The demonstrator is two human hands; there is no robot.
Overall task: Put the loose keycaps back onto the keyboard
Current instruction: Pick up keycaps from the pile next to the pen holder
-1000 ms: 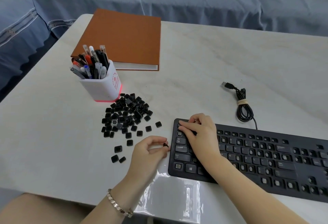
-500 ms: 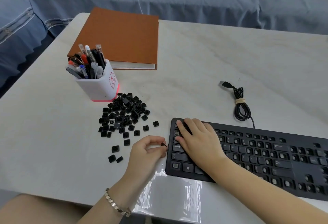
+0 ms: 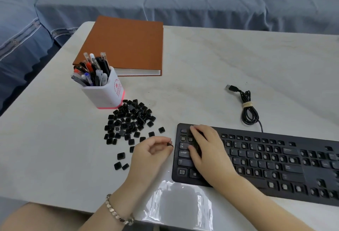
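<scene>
A black keyboard (image 3: 275, 159) lies along the table's right front, with many bare key sockets. My right hand (image 3: 207, 150) lies flat on its left end, fingers stretched over the top left keys. Just left of the keyboard, my left hand (image 3: 148, 155) pinches one small black keycap (image 3: 170, 145) between thumb and forefinger. A pile of loose black keycaps (image 3: 128, 120) sits on the table beyond my left hand. A few stray ones (image 3: 121, 161) lie nearer the front edge.
A white pen holder (image 3: 104, 93) full of pens stands behind the pile. An orange-brown binder (image 3: 126, 45) lies farther back. The keyboard's coiled USB cable (image 3: 247, 108) rests behind the keyboard. A clear plastic bag (image 3: 179, 203) overhangs the front edge. A blue sofa is behind the table.
My right hand's fingers have flattened and shifted slightly on the keyboard's left end. My left hand still pinches the keycap in about the same place. The camera has tilted a little.
</scene>
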